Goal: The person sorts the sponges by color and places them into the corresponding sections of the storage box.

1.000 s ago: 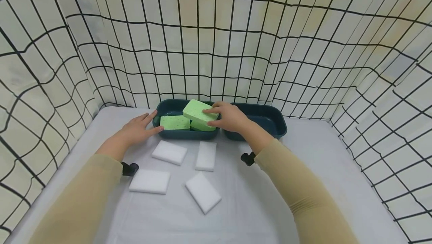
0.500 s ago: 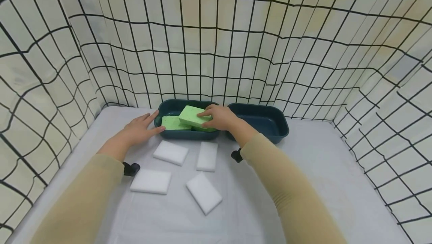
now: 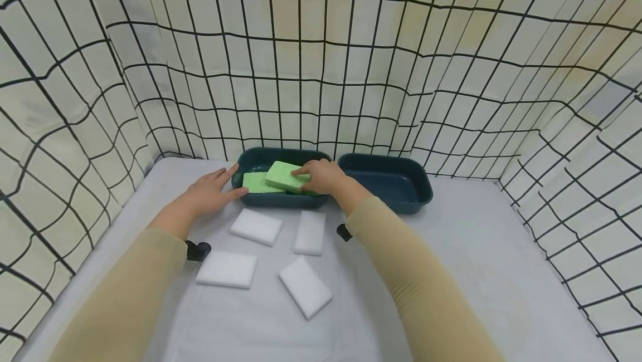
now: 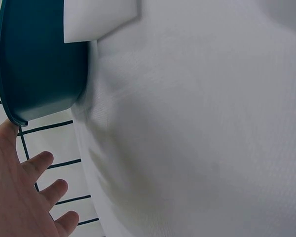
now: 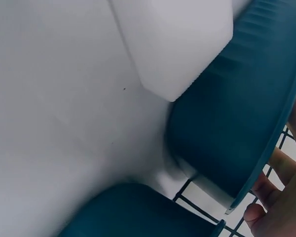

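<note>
In the head view my right hand (image 3: 326,177) pinches a light green speckled sponge (image 3: 281,174) between thumb and fingers. That sponge lies slanted over another green sponge (image 3: 254,184) inside the left dark teal tub (image 3: 286,200); a third green one beneath it is mostly covered. My left hand (image 3: 205,192) rests with spread, straight fingers against the tub's left end, touching the rim. The left wrist view shows this hand (image 4: 24,187) beside the tub (image 4: 39,59). In the right wrist view, the tub's wall (image 5: 232,108) hides the sponge and part of my right hand (image 5: 286,192).
A second teal tub (image 3: 388,184) stands just right of the first. Several white sponge blocks (image 3: 256,227) lie scattered on the white-covered table (image 3: 451,273) in front. A black wire grid (image 3: 321,78) rises behind and at both sides.
My right hand has lowered the green sponge and shifted it slightly left, down onto the others in the left tub. The left hand has stayed at the rim.
</note>
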A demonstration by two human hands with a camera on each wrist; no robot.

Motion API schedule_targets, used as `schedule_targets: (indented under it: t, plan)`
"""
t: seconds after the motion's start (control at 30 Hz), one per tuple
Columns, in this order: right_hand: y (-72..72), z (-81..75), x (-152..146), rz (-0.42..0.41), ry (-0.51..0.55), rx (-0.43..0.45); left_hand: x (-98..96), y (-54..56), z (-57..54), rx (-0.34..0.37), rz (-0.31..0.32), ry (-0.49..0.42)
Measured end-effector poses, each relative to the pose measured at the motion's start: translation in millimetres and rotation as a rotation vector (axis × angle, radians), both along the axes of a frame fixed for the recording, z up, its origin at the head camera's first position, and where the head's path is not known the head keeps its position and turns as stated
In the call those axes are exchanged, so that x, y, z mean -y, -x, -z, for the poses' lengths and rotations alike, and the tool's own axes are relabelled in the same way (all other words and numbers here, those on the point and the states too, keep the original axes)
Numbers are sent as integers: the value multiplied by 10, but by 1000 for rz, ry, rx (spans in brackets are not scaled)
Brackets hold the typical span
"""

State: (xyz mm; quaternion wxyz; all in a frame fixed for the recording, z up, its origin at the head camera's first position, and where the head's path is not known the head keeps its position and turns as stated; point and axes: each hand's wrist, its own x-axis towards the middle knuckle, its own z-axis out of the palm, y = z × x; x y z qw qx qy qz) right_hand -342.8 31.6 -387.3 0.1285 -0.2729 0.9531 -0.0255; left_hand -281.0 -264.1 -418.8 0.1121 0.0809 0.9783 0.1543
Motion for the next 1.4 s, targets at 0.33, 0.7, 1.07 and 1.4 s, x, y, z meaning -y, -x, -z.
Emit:
schedule_targets:
  t: [0.33,0.7,1.07,1.4]
  plan:
    - [-49,-69,-36,4,110,-40,-12,-5,-7,0,-2,-2]
    - [-143,-140,-131,48,257,-23,8,21,37,7,-11,-11]
    - [-252,-140,-451,127,334,-15,1,16,13,13,-6,-18]
    - [-316,-119,-1076,218,434,-20,-19,16,8,15,-4,-23]
